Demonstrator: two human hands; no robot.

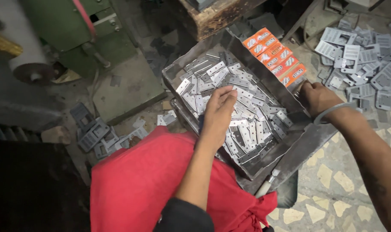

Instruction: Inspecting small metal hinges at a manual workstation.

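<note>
The left hand (219,114) lies spread on loose metal plates (242,107) in the tray (290,148); the right hand (315,96) grips its far rim. Sharp plate edges could cut sliding fingers.

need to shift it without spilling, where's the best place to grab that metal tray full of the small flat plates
Probably by the two bare side rims, one hand each. The tray is wide, shallow and heaped with loose plates. The right hand already sits at the rim near the orange packets; the left hand rests on the plates.
</note>
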